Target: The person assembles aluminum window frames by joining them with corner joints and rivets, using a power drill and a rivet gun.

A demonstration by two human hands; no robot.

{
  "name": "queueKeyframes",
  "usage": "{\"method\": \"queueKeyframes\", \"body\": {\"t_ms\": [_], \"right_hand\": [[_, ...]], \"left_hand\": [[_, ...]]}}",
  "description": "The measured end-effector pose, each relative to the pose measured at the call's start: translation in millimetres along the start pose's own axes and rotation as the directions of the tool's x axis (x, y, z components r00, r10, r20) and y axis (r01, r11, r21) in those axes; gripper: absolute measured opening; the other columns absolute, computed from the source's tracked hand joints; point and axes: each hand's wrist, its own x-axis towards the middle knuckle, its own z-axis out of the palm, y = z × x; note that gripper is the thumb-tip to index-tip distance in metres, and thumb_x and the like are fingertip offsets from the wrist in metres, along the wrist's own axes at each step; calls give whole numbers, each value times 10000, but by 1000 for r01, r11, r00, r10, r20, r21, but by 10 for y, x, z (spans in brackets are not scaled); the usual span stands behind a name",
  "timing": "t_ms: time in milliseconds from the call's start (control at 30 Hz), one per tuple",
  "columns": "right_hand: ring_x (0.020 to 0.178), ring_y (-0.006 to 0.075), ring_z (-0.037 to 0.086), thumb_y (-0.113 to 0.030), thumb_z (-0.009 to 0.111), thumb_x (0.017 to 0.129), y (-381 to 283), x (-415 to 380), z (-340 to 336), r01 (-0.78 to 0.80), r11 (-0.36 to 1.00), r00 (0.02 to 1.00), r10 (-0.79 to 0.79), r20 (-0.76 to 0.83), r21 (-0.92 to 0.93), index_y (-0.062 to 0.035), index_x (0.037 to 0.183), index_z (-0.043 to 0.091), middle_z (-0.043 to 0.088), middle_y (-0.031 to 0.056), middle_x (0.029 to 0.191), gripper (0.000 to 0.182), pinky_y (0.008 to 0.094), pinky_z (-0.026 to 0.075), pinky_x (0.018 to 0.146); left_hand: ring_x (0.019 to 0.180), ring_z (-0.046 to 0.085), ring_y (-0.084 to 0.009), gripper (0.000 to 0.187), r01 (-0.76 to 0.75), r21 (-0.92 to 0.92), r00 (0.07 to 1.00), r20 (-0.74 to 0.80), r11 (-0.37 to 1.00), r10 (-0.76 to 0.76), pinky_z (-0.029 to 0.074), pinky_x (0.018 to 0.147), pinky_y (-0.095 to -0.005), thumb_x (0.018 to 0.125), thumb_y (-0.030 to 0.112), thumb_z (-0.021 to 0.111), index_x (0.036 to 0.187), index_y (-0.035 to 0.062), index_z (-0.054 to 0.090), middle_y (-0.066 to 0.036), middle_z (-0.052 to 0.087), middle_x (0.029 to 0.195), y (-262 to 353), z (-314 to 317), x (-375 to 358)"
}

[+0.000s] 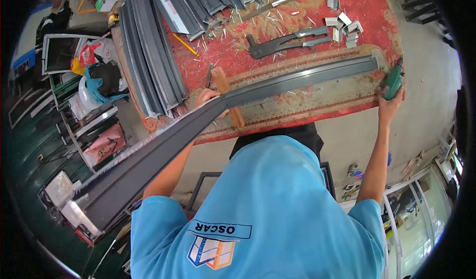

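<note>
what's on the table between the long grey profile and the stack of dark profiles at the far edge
In the head view, a grey hand riveter and scattered rivet pins lie between them on the red carpet.

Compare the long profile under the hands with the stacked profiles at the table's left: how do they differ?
The long profile is a single piece lying across the table and overhanging its edge; the stacked profiles are several, lying side by side wholly on it. The left hand touches the long profile and the right hand holds a green tool at its end; nobody touches the stacked profiles. Both are dark grey metal.
</note>
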Motion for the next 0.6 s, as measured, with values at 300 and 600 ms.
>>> {"method": "queueKeyframes", "body": {"t_ms": [300,600], "right_hand": [[1175,311,595,-231,595,917,408,-374,-769,-428,326,894,290,342,843,75,1359,460,571,205,1296,554,434,425,1071],[1072,368,624,-422,766,686,-833,-359,-833,-736,222,605,-207,769,639,62,1400,383,550,248,1276,945,475,557,854]], "left_hand": [[751,609,-290,525,78,-39,997,-19,996,-78,483,665,-358,589,281,906,972,38,641,-112,609,837,102,-65,75],[784,621,-288,541,-83,-55,993,76,995,87,490,689,-375,615,265,897,1021,26,630,-130,612,874,-319,10,-106]]}}
